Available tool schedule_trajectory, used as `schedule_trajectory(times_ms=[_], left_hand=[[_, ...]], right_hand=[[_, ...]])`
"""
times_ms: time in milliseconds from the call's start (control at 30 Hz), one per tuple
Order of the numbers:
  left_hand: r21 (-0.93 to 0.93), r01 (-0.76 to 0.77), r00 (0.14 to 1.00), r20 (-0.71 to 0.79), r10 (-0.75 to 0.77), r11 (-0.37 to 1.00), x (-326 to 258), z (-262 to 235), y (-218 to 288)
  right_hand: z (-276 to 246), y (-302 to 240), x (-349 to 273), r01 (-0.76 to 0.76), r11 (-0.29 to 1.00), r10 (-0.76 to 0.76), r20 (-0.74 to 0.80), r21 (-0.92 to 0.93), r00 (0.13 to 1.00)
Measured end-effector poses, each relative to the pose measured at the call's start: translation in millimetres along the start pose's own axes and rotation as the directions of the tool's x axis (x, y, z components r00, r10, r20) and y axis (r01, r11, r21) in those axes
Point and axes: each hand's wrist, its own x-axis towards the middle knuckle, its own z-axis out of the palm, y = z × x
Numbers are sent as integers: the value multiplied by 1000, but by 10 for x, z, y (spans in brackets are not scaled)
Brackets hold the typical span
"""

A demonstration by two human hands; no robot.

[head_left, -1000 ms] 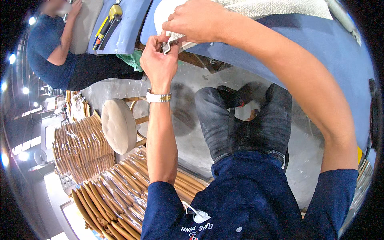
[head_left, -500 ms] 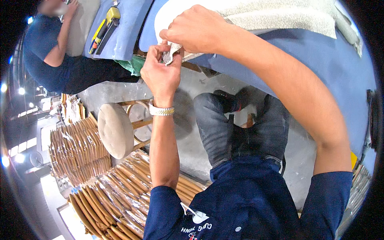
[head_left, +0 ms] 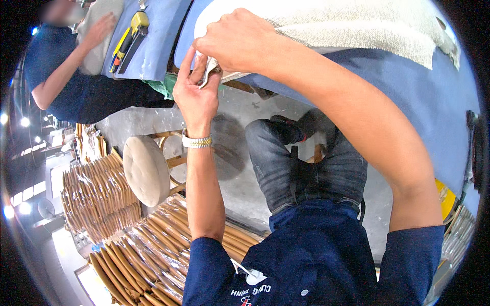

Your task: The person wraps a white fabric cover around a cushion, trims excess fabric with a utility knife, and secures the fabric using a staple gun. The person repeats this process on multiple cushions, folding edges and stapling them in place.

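Note:
A cream fabric-covered cushion (head_left: pixel 357 25) lies on a blue-covered table (head_left: pixel 408 92), its near edge hanging toward me. My left hand (head_left: pixel 195 97), with a metal watch on the wrist, pinches the loose edge of the cream fabric (head_left: pixel 210 75) under the cushion's corner. My right hand (head_left: pixel 237 41) rests on top of that same corner with fingers curled, gripping the fabric edge beside the left hand's fingers.
Another person (head_left: pixel 66 66) in a dark shirt presses a pale cushion at the upper left, beside a yellow and black tool (head_left: pixel 130 35). A round padded stool (head_left: pixel 145 168) stands at my left, with stacks of curved wooden parts (head_left: pixel 97 199) wrapped in plastic below it.
Both hands have stayed on the cushion corner. The view has shifted slightly, and my left fingers have moved further up under the fabric edge.

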Motion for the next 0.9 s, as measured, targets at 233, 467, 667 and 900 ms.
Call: schedule_trajectory(times_ms=[233,467,667,900], left_hand=[[145,-79,997,15,78,986,2,-211,-70],[175,-12,977,211,-26,985,202,-249,140],[187,8,974,219,-50,982,288,-380,90],[233,-10,965,256,-52,972,328,-394,77]], right_hand=[[106,-153,58,-59,995,59,-6,84,998],[-103,-134,138,-185,976,205,210,-111,956],[-123,-293,236,-200,957,253,265,-211,930],[-44,-254,220,-203,956,245,193,-212,950]])
